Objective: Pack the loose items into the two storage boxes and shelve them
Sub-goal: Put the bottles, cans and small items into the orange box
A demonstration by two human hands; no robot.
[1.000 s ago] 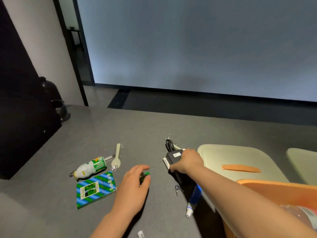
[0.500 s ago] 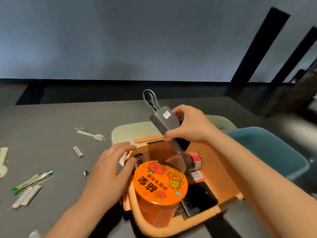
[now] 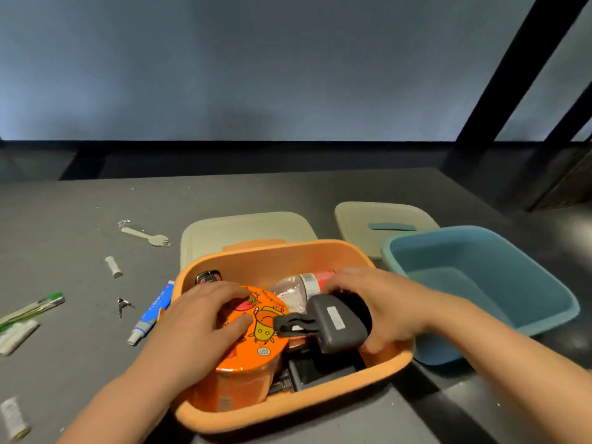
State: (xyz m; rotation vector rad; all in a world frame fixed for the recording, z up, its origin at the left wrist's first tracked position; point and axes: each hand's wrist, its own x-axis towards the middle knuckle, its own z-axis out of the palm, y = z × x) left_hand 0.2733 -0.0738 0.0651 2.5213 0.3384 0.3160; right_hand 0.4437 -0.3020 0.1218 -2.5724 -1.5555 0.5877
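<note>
An orange storage box (image 3: 275, 256) stands on the dark table in front of me. It holds an orange noodle cup (image 3: 256, 341), a clear plastic bottle (image 3: 298, 286) and dark items below. My left hand (image 3: 198, 322) rests flat on the cup's lid. My right hand (image 3: 381, 306) grips a grey charger with a black loop (image 3: 333, 325), lying sideways inside the box. An empty blue storage box (image 3: 499, 283) stands to the right.
Two beige lids (image 3: 237, 229) (image 3: 381, 216) lie behind the boxes. Left of the orange box lie a toothpaste tube (image 3: 153, 310), a small clip (image 3: 123, 305), a white fork (image 3: 145, 236), small white tubes (image 3: 112, 266), a green pen (image 3: 35, 307) and a white packet (image 3: 16, 336).
My right hand lifted the charger off the table, carried it over and lowered it into the orange box. My left hand moved from the table onto the cup's lid.
</note>
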